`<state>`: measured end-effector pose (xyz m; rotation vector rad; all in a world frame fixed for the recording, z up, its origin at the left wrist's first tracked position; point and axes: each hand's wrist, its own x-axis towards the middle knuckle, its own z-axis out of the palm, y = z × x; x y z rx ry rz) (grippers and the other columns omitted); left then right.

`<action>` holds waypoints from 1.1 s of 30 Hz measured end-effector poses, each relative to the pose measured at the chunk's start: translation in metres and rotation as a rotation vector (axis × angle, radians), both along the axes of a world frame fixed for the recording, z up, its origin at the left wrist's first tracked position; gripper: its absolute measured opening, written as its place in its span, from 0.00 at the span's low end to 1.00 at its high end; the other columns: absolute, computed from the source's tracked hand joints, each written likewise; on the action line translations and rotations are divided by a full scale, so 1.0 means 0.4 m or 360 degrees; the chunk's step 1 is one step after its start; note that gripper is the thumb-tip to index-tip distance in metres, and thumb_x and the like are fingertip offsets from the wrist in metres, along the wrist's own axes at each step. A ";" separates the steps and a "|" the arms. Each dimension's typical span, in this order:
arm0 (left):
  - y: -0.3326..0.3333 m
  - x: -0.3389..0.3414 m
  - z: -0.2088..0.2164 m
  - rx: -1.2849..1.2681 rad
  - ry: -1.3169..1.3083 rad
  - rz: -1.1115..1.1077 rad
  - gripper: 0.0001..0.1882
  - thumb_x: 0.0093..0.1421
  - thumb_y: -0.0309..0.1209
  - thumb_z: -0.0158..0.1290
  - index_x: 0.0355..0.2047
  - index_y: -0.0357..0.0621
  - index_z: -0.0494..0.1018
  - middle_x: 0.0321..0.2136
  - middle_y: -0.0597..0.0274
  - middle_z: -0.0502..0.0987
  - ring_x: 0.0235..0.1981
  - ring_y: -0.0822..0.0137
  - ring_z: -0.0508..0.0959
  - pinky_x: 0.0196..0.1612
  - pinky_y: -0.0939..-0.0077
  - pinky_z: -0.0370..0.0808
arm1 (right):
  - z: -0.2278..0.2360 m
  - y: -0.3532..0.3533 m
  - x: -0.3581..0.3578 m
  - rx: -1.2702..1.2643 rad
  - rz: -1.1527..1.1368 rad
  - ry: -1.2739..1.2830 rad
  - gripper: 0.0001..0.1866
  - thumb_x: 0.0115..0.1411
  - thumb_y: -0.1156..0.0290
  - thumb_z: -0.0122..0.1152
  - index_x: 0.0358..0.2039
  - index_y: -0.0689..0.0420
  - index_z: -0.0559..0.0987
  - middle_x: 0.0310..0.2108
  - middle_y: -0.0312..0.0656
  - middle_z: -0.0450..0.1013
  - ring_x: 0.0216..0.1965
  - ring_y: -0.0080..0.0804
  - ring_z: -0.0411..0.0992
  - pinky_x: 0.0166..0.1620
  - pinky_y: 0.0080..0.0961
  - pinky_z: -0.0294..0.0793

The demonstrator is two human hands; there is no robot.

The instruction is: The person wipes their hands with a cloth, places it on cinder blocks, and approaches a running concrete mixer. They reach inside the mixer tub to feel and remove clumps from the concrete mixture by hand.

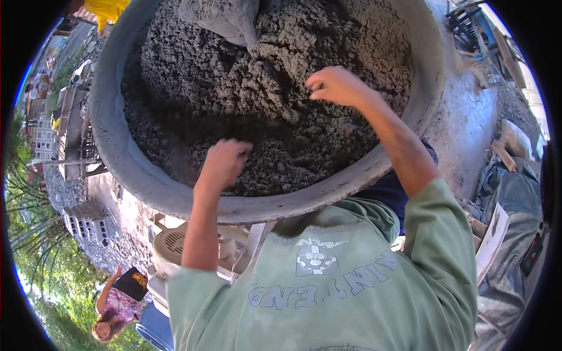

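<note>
At my left, basin [105, 128]: round, grey, thick-rimmed.
My left hand [224, 162]: curled over the mix [234, 76]; whether gripping, I cannot tell.
Mix: crumbly, lumpy grey, inside the basin.
My right hand [341, 86]: apart from the left, fingers bent; grip unclear.

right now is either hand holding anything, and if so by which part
No held thing shows. The left hand and right hand are curled over grey mix; whether they hide any of it cannot be told.
</note>
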<state>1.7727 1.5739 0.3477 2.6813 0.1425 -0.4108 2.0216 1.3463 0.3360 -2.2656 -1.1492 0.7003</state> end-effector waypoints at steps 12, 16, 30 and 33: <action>-0.044 0.234 -0.405 0.0947 -0.0421 -0.0544 0.09 0.53 0.32 0.48 0.34 0.53 0.76 0.32 0.67 0.74 0.40 0.66 0.72 0.42 0.68 0.66 | -0.367 0.201 -0.140 -0.0399 0.0008 -0.0627 0.12 0.45 0.67 0.66 0.32 0.56 0.80 0.31 0.46 0.77 0.37 0.45 0.77 0.40 0.39 0.77; 0.001 0.229 -0.412 0.0909 -0.0635 -0.0626 0.08 0.52 0.33 0.50 0.31 0.52 0.76 0.31 0.67 0.73 0.39 0.66 0.72 0.41 0.68 0.65 | -0.318 0.204 -0.121 -0.0408 0.0057 -0.0535 0.10 0.48 0.68 0.64 0.32 0.55 0.80 0.32 0.46 0.77 0.39 0.45 0.76 0.41 0.38 0.77; -0.109 0.104 -0.059 -0.1435 0.0725 0.0262 0.18 0.49 0.33 0.57 0.39 0.37 0.78 0.30 0.61 0.81 0.31 0.72 0.76 0.38 0.79 0.73 | -0.105 -0.065 -0.107 0.0193 0.0416 0.0213 0.09 0.54 0.65 0.59 0.32 0.56 0.80 0.27 0.45 0.77 0.33 0.38 0.76 0.40 0.36 0.73; -0.181 0.036 -0.029 -0.1268 0.0896 0.0006 0.20 0.52 0.37 0.59 0.41 0.36 0.78 0.32 0.58 0.80 0.35 0.72 0.76 0.42 0.78 0.72 | -0.039 -0.147 -0.277 -0.0393 0.0646 0.0485 0.09 0.54 0.68 0.56 0.34 0.53 0.81 0.32 0.42 0.78 0.37 0.38 0.76 0.45 0.33 0.73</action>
